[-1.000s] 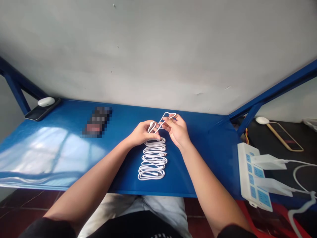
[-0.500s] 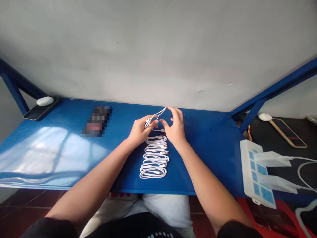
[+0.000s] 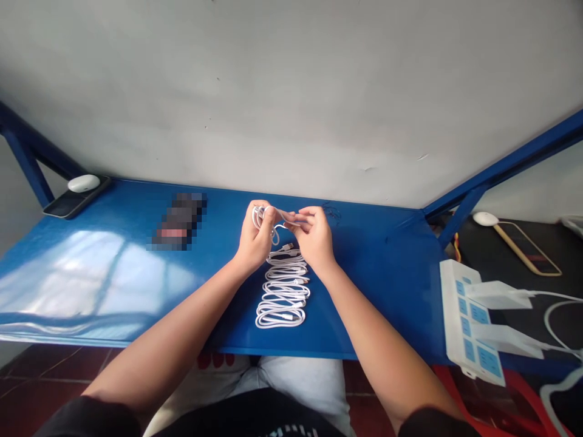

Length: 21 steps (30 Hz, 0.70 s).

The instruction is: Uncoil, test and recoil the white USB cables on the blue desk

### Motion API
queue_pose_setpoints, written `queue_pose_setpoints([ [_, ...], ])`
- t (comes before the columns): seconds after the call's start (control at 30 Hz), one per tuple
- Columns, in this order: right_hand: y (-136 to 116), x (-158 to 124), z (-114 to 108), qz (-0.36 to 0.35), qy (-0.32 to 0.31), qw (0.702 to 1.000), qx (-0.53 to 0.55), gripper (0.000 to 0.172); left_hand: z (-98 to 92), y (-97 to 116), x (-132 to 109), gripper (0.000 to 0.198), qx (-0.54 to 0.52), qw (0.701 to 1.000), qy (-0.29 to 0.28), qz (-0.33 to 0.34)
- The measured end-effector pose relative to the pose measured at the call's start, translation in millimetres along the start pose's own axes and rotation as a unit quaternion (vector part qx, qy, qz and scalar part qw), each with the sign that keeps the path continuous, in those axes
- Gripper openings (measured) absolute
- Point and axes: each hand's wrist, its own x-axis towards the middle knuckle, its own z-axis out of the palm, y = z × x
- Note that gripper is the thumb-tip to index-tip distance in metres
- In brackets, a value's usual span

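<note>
My left hand (image 3: 257, 237) grips a small bunch of looped white cable (image 3: 260, 215) in its fingers. A short stretch of that cable runs across to my right hand (image 3: 314, 240), whose fingertips pinch it. Both hands sit close together over the blue table (image 3: 373, 291). Just below them lies a row of white cables (image 3: 283, 292) in flat, stacked loops, with a connector end (image 3: 286, 247) near the top. The hands hide part of the held cable.
A pixelated, blurred object (image 3: 177, 221) lies left of the hands. At the far left, a white oval object (image 3: 84, 182) rests on a phone (image 3: 68, 206). On the right stands a white power strip (image 3: 462, 321) with white chargers (image 3: 498, 295) and cords.
My hands have moved closer together. The open cable loop between them is now gathered into my left fingers, and my right fingers have closed from spread onto the cable.
</note>
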Motion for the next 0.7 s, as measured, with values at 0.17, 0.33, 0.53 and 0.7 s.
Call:
queue_pose_setpoints([
  [0.17,-6,1,-3,-0.021,-0.07,0.992,-0.103,0.023,1.4,8,2,0.033,-0.051,0.997,0.043,0.039],
  [0.33,-12,8,-16,-0.11,0.014,0.975,-0.195,0.026,5.1,22,6,0.035,-0.073,0.983,0.103,0.134],
  [0.53,-20,11,-20,-0.069,0.02,0.996,-0.043,0.028,-6.0,40,24,0.033,-0.089,0.955,0.226,0.17],
  [0.7,-37,8,-18,-0.04,0.052,0.998,-0.01,0.027,-12.9,34,28,0.036,-0.104,0.952,0.262,0.121],
])
